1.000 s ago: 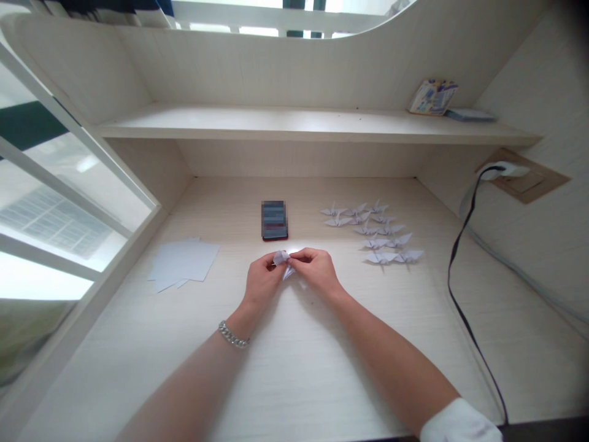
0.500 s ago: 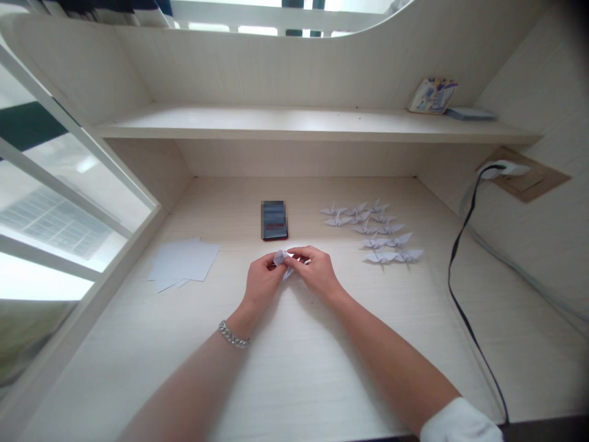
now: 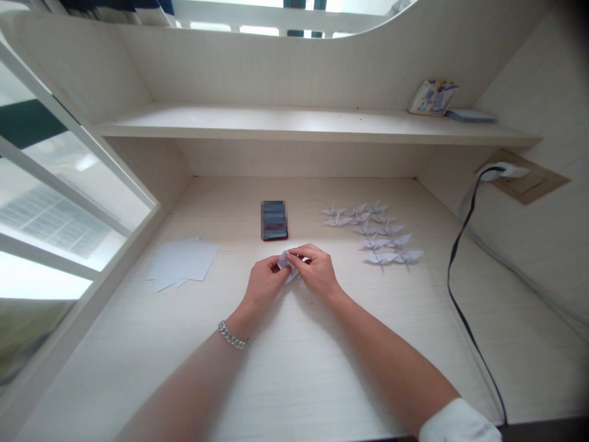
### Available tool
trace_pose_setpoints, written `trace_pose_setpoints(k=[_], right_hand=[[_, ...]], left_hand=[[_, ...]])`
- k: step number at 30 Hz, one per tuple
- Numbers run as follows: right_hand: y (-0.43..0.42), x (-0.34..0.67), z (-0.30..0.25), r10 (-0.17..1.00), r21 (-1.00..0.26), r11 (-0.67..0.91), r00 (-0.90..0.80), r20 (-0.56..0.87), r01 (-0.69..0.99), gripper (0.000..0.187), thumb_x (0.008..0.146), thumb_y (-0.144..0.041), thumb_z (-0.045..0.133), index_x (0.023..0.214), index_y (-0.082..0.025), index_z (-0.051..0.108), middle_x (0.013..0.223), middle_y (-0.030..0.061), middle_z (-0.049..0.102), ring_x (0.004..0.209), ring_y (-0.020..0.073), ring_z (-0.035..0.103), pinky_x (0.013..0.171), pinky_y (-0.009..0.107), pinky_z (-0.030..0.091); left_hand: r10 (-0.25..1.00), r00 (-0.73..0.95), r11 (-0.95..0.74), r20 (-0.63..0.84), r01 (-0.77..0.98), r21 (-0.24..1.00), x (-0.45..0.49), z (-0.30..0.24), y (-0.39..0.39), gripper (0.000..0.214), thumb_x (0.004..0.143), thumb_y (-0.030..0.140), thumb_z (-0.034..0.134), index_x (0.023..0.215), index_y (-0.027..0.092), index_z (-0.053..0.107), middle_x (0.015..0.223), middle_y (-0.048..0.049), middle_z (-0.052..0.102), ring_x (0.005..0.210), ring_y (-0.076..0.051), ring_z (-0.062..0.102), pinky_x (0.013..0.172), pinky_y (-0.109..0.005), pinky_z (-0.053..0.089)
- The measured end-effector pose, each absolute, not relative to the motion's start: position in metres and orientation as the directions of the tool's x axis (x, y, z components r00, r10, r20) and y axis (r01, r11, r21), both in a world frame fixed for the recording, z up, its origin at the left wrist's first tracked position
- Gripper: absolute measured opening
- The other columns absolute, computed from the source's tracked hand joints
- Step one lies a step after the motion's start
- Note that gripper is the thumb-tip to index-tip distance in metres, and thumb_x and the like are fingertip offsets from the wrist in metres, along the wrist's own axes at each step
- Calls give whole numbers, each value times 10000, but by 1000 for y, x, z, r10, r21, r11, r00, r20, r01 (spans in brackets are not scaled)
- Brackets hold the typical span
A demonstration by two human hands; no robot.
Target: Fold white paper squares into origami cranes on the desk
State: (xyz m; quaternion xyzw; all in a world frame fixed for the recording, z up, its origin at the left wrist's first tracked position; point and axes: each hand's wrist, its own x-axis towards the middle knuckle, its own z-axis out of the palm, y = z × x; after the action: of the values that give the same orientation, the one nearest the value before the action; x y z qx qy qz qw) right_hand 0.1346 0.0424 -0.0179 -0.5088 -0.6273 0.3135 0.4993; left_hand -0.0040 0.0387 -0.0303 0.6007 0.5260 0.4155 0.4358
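Observation:
Between my two hands is a small folded piece of white paper (image 3: 283, 260), partly covered by fingers. My left hand (image 3: 265, 279) pinches its left side, thumb against the fingers. From the right, my right hand (image 3: 317, 270) grips the upper part of the paper between thumb and forefinger. Both hands are just above the desk, in front of a phone (image 3: 275, 220) lying flat. Over to the right, several folded paper cranes (image 3: 381, 242) stand in uneven rows. A loose pile of white paper sheets (image 3: 186, 261) lies on the left.
A black cord (image 3: 453, 270) runs from a wall socket (image 3: 529, 175) down the right side of the desk. Above the back spans a shelf (image 3: 276, 123), with a small printed box (image 3: 432, 97) and a flat thin item (image 3: 472, 115) at its right end.
The folded paper has shifted slightly right and turned a little in my fingers. My left hand has moved slightly right, and both hands keep hold of it.

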Motion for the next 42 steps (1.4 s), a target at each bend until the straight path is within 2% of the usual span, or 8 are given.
trace_pose_setpoints(k=[11,19,23,28,32,35,42], right_hand=[[44,135,-17,946,-906,309,3,323,291,138,782,-266,620,850,-212,727,858,52,687,807,177,625,674,270,480],[43,135,-14,948,-916,299,28,318,267,110,750,-241,641,819,-203,718,820,41,678,744,163,617,596,250,463],[44,135,-12,955,-933,283,18,295,224,104,736,-249,654,794,-195,720,824,43,684,761,168,620,592,243,458],[48,138,-14,978,-963,193,44,205,190,202,760,-317,623,868,-174,717,877,66,701,800,181,629,720,283,483],[51,138,-23,994,-970,111,-10,111,217,237,707,-286,651,907,-171,706,912,78,704,788,191,645,724,301,502],[52,137,-28,996,-976,83,-27,80,201,212,701,-240,631,889,-180,708,891,67,711,801,190,656,753,306,507],[53,139,-26,1000,-998,-14,-11,-15,63,188,625,-177,648,802,-155,708,809,64,717,768,194,660,725,302,505]], left_hand=[[983,176,-118,55,373,920,-6,-36,40,242,752,319,530,782,140,689,698,-4,650,665,-156,547,573,-213,383],[984,168,-120,55,409,904,-6,-30,40,227,725,301,537,737,132,688,634,11,614,612,-135,518,536,-204,358],[986,157,-101,46,365,926,-5,-29,39,206,708,296,568,736,135,694,644,5,634,618,-139,531,537,-204,366],[999,48,-12,3,188,982,-3,-30,40,235,699,307,605,803,123,709,730,-26,682,675,-166,587,580,-219,419],[999,-30,-14,16,73,997,-2,-32,42,279,681,302,652,907,144,703,858,-59,706,760,-179,619,649,-238,465],[998,-65,-9,13,62,998,-2,-33,42,323,680,300,669,963,145,683,909,-82,701,775,-179,628,681,-258,486],[997,-76,-3,11,103,995,-4,-35,43,337,681,242,664,1007,155,674,852,-72,698,706,-157,622,674,-275,502]])
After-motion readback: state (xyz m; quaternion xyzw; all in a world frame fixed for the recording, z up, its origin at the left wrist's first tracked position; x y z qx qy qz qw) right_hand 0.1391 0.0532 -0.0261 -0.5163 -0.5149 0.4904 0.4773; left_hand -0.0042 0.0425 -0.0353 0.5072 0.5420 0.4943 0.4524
